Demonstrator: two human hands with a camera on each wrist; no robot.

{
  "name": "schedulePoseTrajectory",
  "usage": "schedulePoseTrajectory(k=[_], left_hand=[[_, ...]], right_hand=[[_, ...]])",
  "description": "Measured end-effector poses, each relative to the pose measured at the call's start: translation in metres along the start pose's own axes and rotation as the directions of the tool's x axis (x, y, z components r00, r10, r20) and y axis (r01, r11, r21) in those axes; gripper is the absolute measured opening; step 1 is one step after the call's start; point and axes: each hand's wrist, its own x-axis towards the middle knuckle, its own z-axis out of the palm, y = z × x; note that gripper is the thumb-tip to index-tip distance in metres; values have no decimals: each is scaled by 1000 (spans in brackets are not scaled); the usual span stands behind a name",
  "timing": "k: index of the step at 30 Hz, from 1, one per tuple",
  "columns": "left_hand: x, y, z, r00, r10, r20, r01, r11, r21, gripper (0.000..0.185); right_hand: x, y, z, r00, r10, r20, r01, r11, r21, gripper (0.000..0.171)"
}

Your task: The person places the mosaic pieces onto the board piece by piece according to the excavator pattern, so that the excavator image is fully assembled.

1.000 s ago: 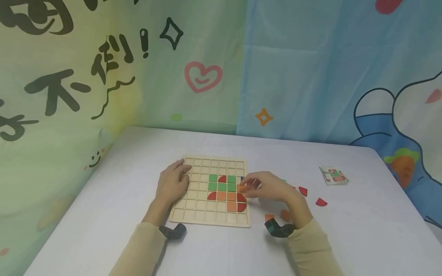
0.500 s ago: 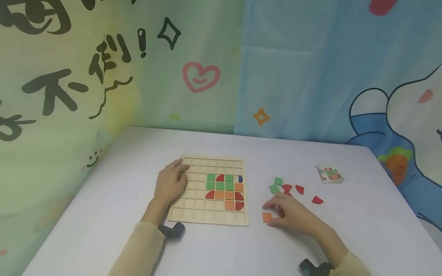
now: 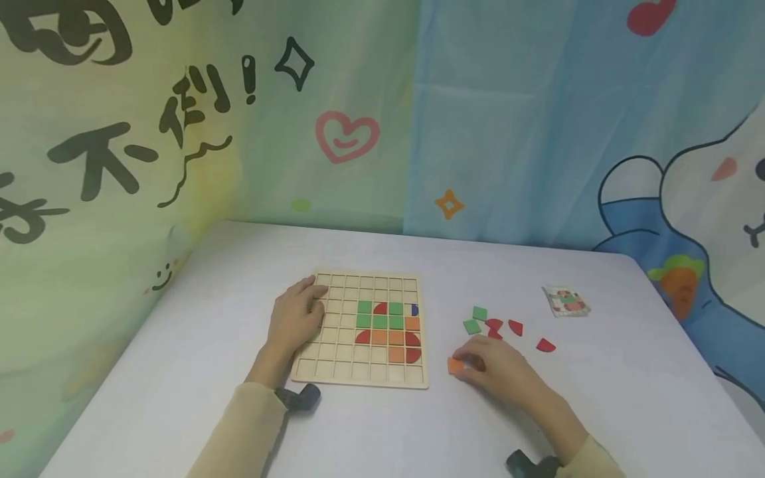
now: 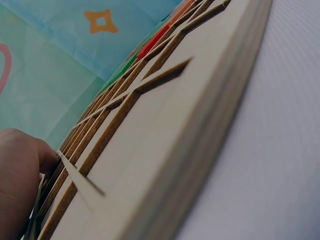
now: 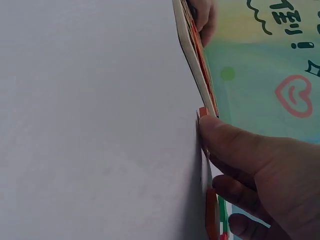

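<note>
A square wooden grid board (image 3: 335,372) lies on the white table, with green, orange and red pieces and a small blue one set in its right-hand cells. My left hand (image 3: 295,315) rests on the board's left edge, its fingers relaxed; in the left wrist view part of that hand (image 4: 22,175) touches the grid. To the right of the board, my right hand (image 3: 499,372) pinches an orange square tile (image 3: 454,366) between thumb and fingers, close to the tabletop. In the right wrist view the thumb covers most of this tile (image 5: 203,111).
Two green squares (image 3: 472,326) and several red quarter-round pieces (image 3: 515,328) lie beyond my right hand. Another orange piece (image 5: 212,215) shows under that hand in the right wrist view. A patterned card stack (image 3: 566,301) lies farther right. Printed curtains (image 3: 514,133) hang behind the table.
My right hand has left the board's right side, where an orange tile now sits in a cell, and moved down-right to pinch another orange tile, shifting it slightly. The left hand stays put.
</note>
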Motion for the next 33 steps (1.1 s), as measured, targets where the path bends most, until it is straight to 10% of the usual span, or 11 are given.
schedulePoseTrajectory(k=[16, 33], left_hand=[[0, 2, 2, 1000, 2, -4, -2, 1000, 2, 37], [0, 4, -4, 1000, 8, 0, -8, 1000, 9, 37]], right_hand=[[35, -87, 21, 978, -183, -103, 184, 983, -2, 31], [41, -92, 41, 960, -225, -167, 236, 970, 49, 19]])
